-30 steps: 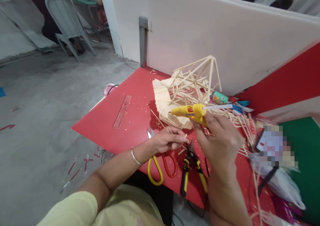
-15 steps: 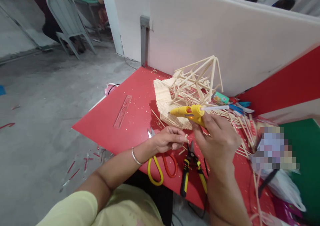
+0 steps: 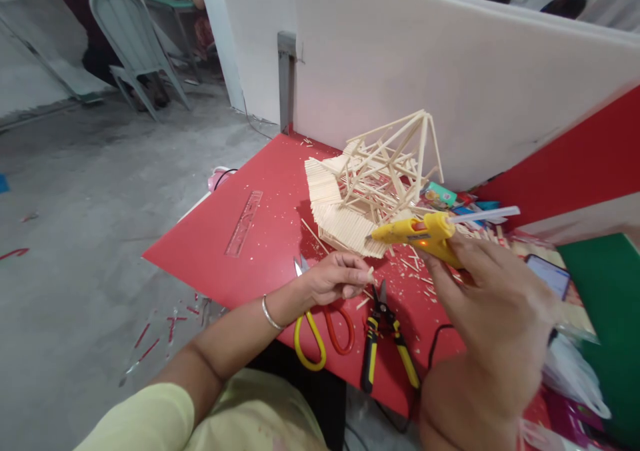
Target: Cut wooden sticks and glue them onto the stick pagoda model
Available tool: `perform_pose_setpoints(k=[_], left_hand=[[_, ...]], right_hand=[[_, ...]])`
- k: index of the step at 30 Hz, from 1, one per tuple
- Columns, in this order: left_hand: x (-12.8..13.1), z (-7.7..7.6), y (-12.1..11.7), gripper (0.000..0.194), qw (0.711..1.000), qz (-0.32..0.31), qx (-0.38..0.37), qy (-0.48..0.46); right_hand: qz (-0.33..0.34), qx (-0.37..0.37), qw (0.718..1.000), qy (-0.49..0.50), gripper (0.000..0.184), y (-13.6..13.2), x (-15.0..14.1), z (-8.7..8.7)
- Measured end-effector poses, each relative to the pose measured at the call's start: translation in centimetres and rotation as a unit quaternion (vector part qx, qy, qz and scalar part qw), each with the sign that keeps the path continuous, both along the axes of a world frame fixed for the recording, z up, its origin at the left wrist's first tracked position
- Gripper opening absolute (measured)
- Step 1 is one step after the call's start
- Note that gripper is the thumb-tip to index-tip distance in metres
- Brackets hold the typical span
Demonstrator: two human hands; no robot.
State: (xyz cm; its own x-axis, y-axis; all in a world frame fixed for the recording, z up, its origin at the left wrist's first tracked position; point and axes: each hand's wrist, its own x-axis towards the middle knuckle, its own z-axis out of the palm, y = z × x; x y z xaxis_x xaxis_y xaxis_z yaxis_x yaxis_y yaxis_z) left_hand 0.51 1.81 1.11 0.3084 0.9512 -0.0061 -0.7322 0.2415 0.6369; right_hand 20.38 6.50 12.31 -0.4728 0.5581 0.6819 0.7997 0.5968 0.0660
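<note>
My right hand [image 3: 495, 291] grips a yellow glue gun [image 3: 417, 232] with a clear glue stick [image 3: 487, 215] poking out of its back. The gun's nozzle points left, in front of a wooden stick model [image 3: 345, 221] with an open frame on top. Between the thumb and fingers of my left hand [image 3: 343, 278] is a short piece of wooden stick [image 3: 371, 271]. Below that hand lie scissors [image 3: 311, 338] with one yellow and one red handle. Pliers [image 3: 384, 314] with black and yellow handles rest spread open to their right.
A clear ruler [image 3: 244, 224] lies on the red table [image 3: 200, 251] to the left. Wood scraps [image 3: 415, 264] litter its middle. At the right are a phone [image 3: 549, 276], a plastic bag [image 3: 575, 371] and a green board [image 3: 610, 291]. A person sits by a chair [image 3: 133, 38] behind.
My right hand has moved right with the glue gun, away from my left hand. More of the scraps and the phone now show. My left hand has stayed in place.
</note>
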Motion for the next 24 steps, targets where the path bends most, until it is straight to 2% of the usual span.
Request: perform_pose_setpoints(k=[4,7,10,13,16,18,20,22,24], left_hand=[[0.1,-0.3,0.1,0.027,1.000,0.001,0.003,-0.006],[0.0,-0.3,0.0,0.026,1.000,-0.001,0.009,-0.002],[-0.1,0.0,0.0,0.029,1.000,0.006,0.010,0.004],[-0.3,0.3,-0.1,0.031,1.000,0.017,0.010,0.002],[-0.2,0.2,-0.2,0.031,1.000,0.013,0.010,-0.003],[0.1,0.1,-0.3,0.032,1.000,-0.003,0.009,0.000],[0.4,0.0,-0.5,0.032,1.000,-0.022,0.004,0.002],[0.8,0.0,-0.7,0.033,0.999,-0.044,-0.007,-0.009],[1.1,0.1,-0.8,0.034,0.997,-0.070,-0.027,-0.031]], right_hand=[[0.023,-0.026,0.999,-0.017,0.033,-0.8,0.3,0.2],[0.031,-0.040,0.998,0.044,0.030,-1.2,0.6,0.6],[-0.005,-0.001,0.994,0.110,0.021,-1.2,1.1,1.1],[-0.072,0.018,0.990,0.123,0.024,-1.0,2.5,1.0],[-0.147,-0.049,0.970,0.189,0.031,-1.9,4.5,-0.7],[-0.208,-0.075,0.937,0.271,0.043,-3.6,5.6,-2.5],[-0.241,-0.125,0.907,0.320,0.054,-5.7,6.2,-4.3],[-0.264,-0.162,0.887,0.342,0.056,-7.8,6.1,-5.5],[-0.254,-0.207,0.874,0.357,0.049,-9.3,5.7,-5.9]])
